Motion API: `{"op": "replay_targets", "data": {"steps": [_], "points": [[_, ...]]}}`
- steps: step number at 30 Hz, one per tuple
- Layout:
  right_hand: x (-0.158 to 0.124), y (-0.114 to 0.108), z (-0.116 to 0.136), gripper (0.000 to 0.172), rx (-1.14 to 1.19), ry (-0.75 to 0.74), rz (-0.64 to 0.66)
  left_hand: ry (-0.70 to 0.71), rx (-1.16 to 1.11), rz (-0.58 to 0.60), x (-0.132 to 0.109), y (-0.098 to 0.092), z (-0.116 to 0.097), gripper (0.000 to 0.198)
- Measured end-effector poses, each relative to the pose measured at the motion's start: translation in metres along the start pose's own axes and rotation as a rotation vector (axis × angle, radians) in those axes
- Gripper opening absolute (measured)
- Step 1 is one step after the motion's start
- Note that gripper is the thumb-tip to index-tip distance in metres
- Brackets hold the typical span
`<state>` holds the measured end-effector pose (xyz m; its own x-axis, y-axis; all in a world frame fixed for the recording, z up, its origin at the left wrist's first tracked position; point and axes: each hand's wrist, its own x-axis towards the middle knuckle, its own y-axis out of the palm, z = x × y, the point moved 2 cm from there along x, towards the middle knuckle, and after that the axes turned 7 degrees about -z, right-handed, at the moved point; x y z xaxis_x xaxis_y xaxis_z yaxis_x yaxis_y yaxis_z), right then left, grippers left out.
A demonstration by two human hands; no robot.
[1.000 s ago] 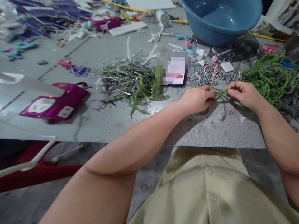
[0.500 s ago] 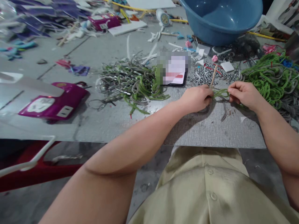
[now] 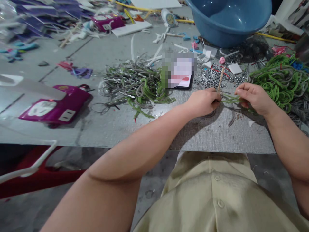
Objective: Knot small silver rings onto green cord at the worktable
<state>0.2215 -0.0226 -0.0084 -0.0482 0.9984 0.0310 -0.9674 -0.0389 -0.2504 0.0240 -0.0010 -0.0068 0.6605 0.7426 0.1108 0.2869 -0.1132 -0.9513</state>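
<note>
The left hand curls into a loose fist, knuckles up, fingertips pinched together (thumb hidden beneath). The right hand faces it, just apart, fingers bent and pinching. The bare left forearm and right forearm converge forward.

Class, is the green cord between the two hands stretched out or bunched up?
Stretched out: the green cord runs nearly straight from the left hand to the right hand, each pinching it.

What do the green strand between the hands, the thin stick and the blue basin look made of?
Green strand: probably fuzzy cord or coated wire, matte, bending softly. Stick: pale bare wood or bamboo. Basin: smooth, slightly glossy plastic.
</note>
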Motion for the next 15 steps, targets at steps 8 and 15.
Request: {"op": "replay_targets", "data": {"steps": [8, 15], "points": [[0.002, -0.013, 0.009, 0.051, -0.081, -0.043, -0.032, 0.011, 0.001, -0.012, -0.001, -0.001, 0.001, 0.029], [0.006, -0.021, 0.007, 0.05, 0.033, 0.028, -0.221, 0.017, -0.021, 0.01, -0.002, -0.002, 0.0, 0.034]]}}
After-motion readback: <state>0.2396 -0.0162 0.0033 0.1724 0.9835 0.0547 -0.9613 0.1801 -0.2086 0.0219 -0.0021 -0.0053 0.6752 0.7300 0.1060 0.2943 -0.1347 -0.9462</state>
